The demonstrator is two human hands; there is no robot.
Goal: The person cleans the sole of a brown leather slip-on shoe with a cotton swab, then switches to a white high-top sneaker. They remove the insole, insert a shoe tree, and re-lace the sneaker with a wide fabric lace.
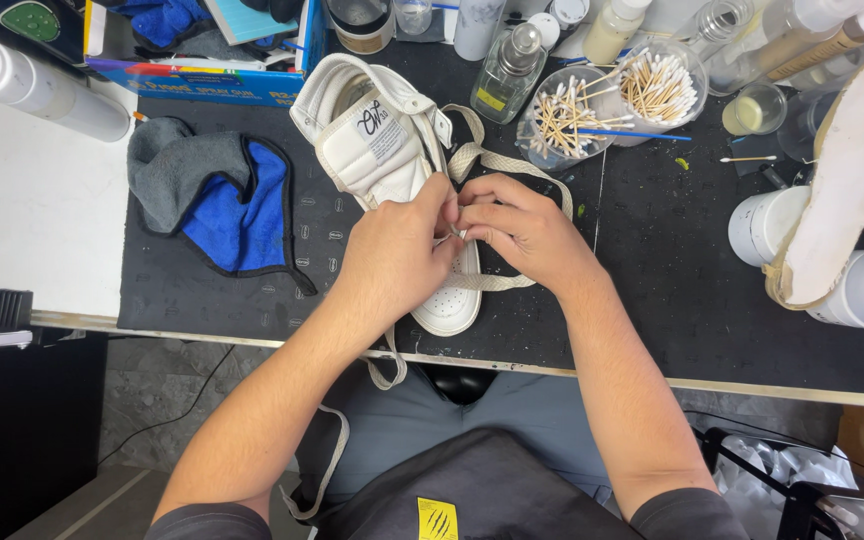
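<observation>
White sneaker (pixel 392 160) between cloth (pixel 214 195) and swab cups (pixel 564 118); left hand (pixel 397 255), right hand (pixel 517 228) pinch its lace (pixel 497 160).

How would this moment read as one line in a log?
left hand: pinching lace | right hand: pinching lace | white sneaker: lying on black mat

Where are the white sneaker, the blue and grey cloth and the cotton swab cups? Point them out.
white sneaker (pixel 377 150): head view, on the padded tongue.
blue and grey cloth (pixel 237 215): head view, on the blue inner face.
cotton swab cups (pixel 657 85): head view, on the swabs in the right-hand cup.
</observation>
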